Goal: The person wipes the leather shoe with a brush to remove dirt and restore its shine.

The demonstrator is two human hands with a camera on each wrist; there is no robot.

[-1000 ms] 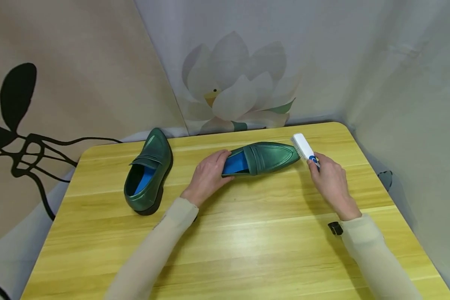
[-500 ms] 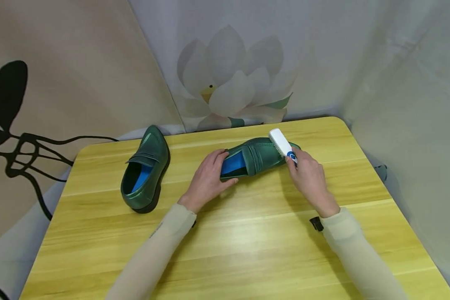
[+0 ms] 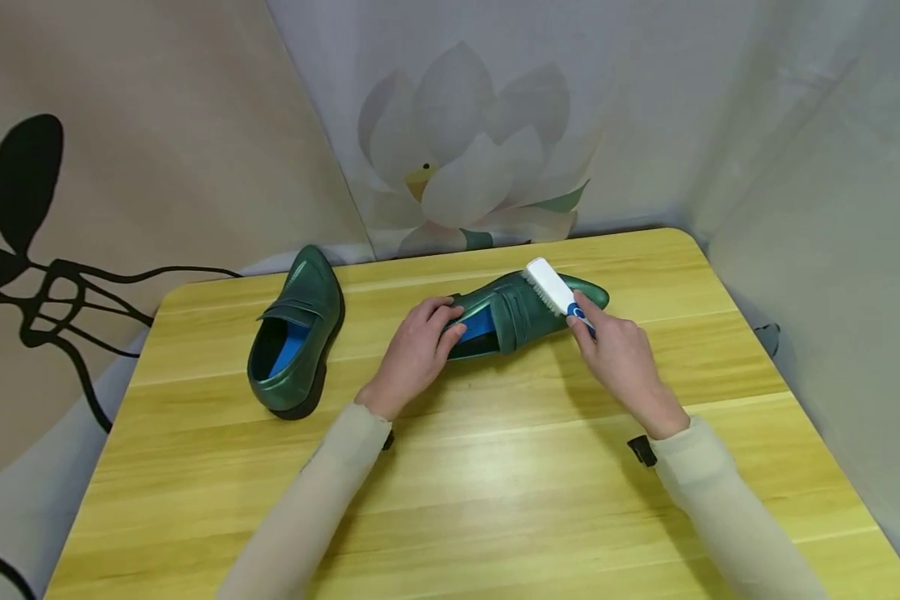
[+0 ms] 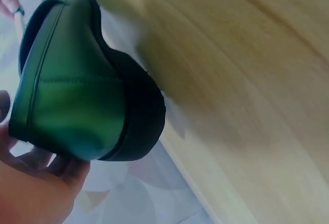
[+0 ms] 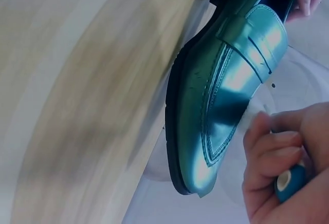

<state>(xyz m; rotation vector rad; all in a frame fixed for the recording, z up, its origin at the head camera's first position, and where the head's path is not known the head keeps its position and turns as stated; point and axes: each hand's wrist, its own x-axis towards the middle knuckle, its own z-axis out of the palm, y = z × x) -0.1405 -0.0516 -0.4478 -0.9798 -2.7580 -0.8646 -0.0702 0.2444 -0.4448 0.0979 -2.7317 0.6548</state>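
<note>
A shiny green loafer (image 3: pixel 521 325) with a blue insole lies across the table, toe to the right. My left hand (image 3: pixel 412 350) grips it at the heel, thumb by the opening; in the left wrist view, curled fingers (image 4: pixel 67 170) lie against the heel end. My right hand (image 3: pixel 622 358) holds a white and blue brush (image 3: pixel 551 287) by its handle, bristles on the loafer's upper, just ahead of the strap. The right wrist view shows the handle's end (image 5: pixel 290 183) within the curled fingers; the bristles are mostly hidden there.
A matching green loafer (image 3: pixel 303 292) stands at the table's left, toe toward the back edge. The wooden table (image 3: pixel 480 500) ends at a pale curtain (image 3: pixel 630 125) with a flower print. A dark band shows at the right wrist (image 3: pixel 642 451).
The brush has moved left from the loafer's toe tip onto its upper, near the strap. My left thumb has shifted from the shoe's near side up to its opening.
</note>
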